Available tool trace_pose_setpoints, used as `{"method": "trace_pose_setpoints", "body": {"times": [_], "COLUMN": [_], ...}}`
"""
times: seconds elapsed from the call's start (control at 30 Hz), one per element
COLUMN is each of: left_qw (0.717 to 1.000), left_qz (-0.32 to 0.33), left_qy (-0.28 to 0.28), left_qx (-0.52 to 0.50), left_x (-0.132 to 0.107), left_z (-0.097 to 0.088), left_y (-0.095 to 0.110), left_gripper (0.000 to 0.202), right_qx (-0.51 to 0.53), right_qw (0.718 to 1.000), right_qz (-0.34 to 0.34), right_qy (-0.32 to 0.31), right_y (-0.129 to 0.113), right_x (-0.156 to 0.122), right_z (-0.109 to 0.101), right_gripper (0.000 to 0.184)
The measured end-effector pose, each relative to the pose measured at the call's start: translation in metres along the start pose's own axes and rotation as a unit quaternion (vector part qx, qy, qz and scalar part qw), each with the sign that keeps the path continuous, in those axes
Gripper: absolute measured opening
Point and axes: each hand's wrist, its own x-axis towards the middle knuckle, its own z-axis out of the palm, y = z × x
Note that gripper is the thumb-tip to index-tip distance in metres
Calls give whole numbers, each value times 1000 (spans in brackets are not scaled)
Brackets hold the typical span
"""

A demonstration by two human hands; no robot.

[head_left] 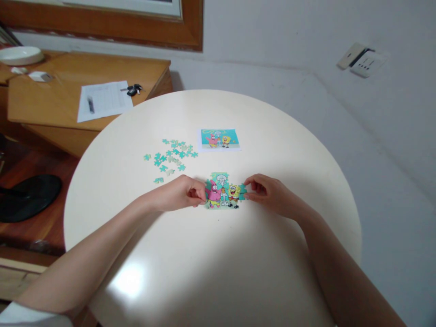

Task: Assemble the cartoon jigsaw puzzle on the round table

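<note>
A partly joined jigsaw puzzle (224, 191) with pink, pale green and yellow cartoon figures lies flat on the round white table (190, 254). My left hand (189, 190) pinches the puzzle's left edge beside the pink figure. At the right edge, by the yellow figure, the thumb and fingers of my right hand (264, 190) close on the puzzle's teal side. The fingertips partly cover both edges. Several loose puzzle pieces (175, 152), teal and pale green, are scattered beyond my left hand. A reference picture (220, 139) of the same figures lies behind the puzzle.
A wooden cabinet (61, 100) adjoins the table at the far left, bearing a sheet of paper (105, 102), keys (134, 89), a white adapter (41, 76) and a white dish (21, 55). Wall sockets (363, 60) are at the right. A black round base (32, 197) stands on the floor.
</note>
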Motion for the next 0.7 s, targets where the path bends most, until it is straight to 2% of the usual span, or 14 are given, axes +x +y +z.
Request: {"method": "trace_pose_setpoints", "body": {"times": [0.27, 0.7], "left_qw": [998, 995], "left_qz": [41, 50], "left_qy": [-5, -7], "left_qx": [46, 82], "left_x": [-1, -1], "left_z": [0, 2], "left_y": [0, 2], "left_gripper": [11, 12], "right_qx": [-1, -2], "right_qw": [1000, 1000], "right_qz": [-1, -3], "right_qy": [-2, 0], "right_y": [0, 2], "right_x": [0, 0], "right_z": [0, 1], "right_gripper": [18, 18]}}
